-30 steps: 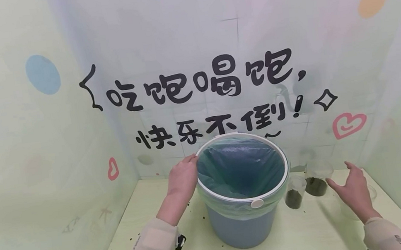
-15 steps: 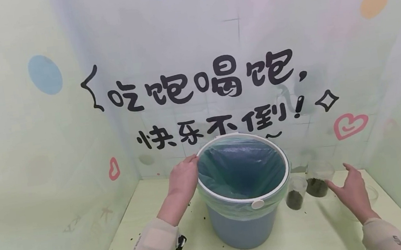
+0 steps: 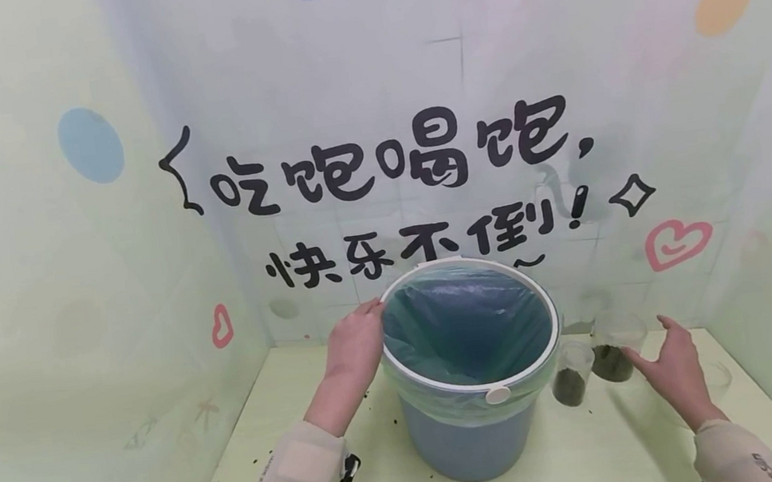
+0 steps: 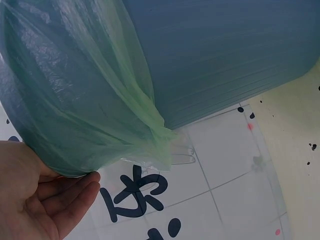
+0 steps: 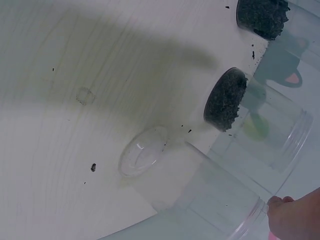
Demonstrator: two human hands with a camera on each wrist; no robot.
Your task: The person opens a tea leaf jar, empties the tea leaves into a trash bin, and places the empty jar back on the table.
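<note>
In the head view, a blue-grey trash bin (image 3: 470, 444) stands on the table, lined with a green plastic bag (image 3: 468, 319) under its white rim. My left hand (image 3: 356, 349) grips the rim's left side; in the left wrist view, the curled fingers (image 4: 75, 200) lie against the bag-covered edge. My right hand (image 3: 680, 374) is beside a clear jar (image 3: 613, 362) part-filled with dark flakes, thumb and fingers spread apart, the thumb by the jar's side. In the right wrist view, part of that hand (image 5: 295, 215) is close to the mouth of an upright clear jar (image 5: 210, 190) without flakes.
Between the bin and the right hand stands a narrower jar (image 3: 570, 385) of dark flakes. Dark crumbs lie scattered on the pale table (image 3: 586, 457). Printed sheeting (image 3: 370, 114) walls the space at the back and on both sides.
My right hand has shifted slightly left, towards the jar of flakes beside it. The head view has turned a little. My left hand stays on the rim, and the bin and jars keep their places.
</note>
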